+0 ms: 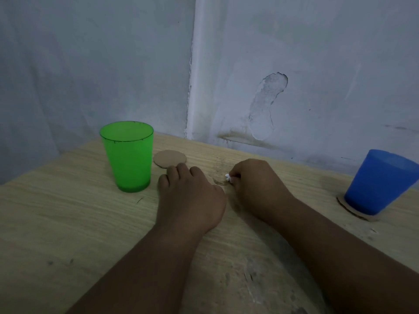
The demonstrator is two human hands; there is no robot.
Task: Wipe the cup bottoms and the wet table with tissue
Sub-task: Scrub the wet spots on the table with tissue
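Two cups stand apart: green cup point(128, 157) at 10 o'clock, blue cup point(376, 182) at 3. Tissue point(227, 176), a tiny wad, is pinched in right hand point(256, 186) at centre, by a damp patch point(218, 169) on table point(68, 223). Soft, light, prob. torn easily when wet; best held bunched. Left hand point(190, 196) is laid down, fingers relaxed, slightly parted, at coaster point(170, 158) edge. Room is open toward 7; wall point(317, 64) is close at 12.

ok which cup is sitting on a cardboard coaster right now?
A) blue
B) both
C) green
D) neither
A: the blue cup stands on a cardboard coaster, while the green cup stands on the bare table beside the second coaster.
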